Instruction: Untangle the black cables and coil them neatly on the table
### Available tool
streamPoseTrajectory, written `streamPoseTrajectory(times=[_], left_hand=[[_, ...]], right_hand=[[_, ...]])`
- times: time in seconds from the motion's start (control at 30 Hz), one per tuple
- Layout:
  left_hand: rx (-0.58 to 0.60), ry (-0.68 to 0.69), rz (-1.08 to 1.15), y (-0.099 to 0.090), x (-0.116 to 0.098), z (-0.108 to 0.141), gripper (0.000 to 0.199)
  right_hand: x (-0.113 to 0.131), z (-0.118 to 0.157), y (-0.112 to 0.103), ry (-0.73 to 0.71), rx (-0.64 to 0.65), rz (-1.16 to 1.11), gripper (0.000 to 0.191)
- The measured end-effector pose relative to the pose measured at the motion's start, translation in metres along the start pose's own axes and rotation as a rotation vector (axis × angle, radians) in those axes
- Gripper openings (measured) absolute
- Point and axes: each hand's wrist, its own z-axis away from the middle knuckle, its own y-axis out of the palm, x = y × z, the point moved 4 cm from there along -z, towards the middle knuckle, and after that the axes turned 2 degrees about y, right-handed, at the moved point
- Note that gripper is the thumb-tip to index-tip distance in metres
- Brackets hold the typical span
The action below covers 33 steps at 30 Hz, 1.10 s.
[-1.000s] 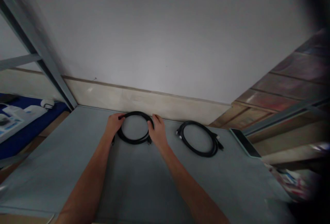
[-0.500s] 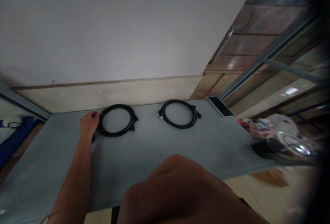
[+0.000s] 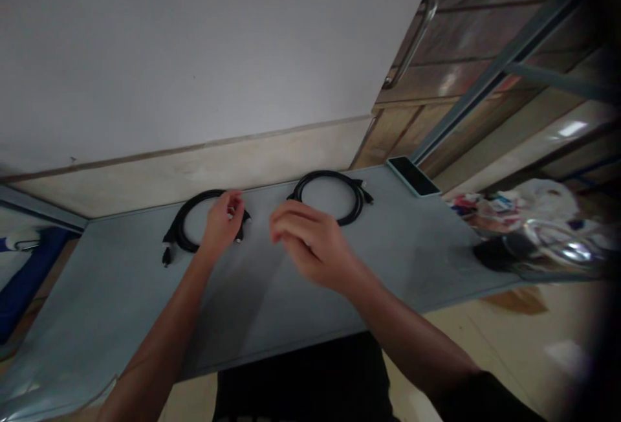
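A black cable [image 3: 180, 222] lies coiled at the left, its plug ends at both sides of the loop. My left hand [image 3: 224, 220] is over the coil's right side, beside two plugs, with thumb and fingers curled together. A small pale spot shows between those fingers; what it is I cannot make out. My right hand [image 3: 313, 241] hovers at the near left of a second coiled black cable [image 3: 358, 205], covering part of that loop. Its fingers are bent inward and pressed together, with nothing visible in them.
Both coils lie on a grey tabletop [image 3: 291, 305] against a white wall [image 3: 204, 53]. A phone [image 3: 414, 177] rests at the back right corner. A dark, shiny-topped object [image 3: 504, 250] stands at the right edge, near plastic bags [image 3: 543, 199]. A metal frame post [image 3: 466, 111] rises behind.
My left hand has moved right, from the left coil's left end to its right side, uncovering the left plugs. My right hand has gone from close to the camera out over the table. The view has shifted.
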Motion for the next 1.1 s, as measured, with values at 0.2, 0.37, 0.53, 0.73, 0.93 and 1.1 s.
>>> streamPoseTrajectory(times=[0.2, 0.37, 0.53, 0.73, 0.93, 1.1], left_hand=[[0.455, -0.066, 0.391, 0.080, -0.014, 0.037, 0.031], [0.517, -0.096, 0.455, 0.102, -0.002, 0.051, 0.031], [0.505, -0.184, 0.550, 0.100, 0.006, 0.046, 0.032], [0.518, -0.097, 0.479, 0.101, 0.000, 0.049, 0.030], [0.503, -0.082, 0.454, 0.101, -0.001, 0.049, 0.033], [0.474, -0.056, 0.469, 0.103, 0.002, 0.050, 0.032]], right_hand=[[-0.209, -0.003, -0.032, 0.483, -0.116, 0.600, 0.025], [-0.294, 0.006, -0.071, 0.682, 0.112, 0.776, 0.028], [-0.299, 0.001, -0.084, 0.565, 0.054, 0.726, 0.022], [-0.291, -0.004, -0.082, 0.458, 0.109, 0.776, 0.025], [-0.275, -0.005, -0.084, 0.421, 0.010, 0.728, 0.026], [-0.244, -0.010, -0.105, 0.343, 0.000, 0.658, 0.030]])
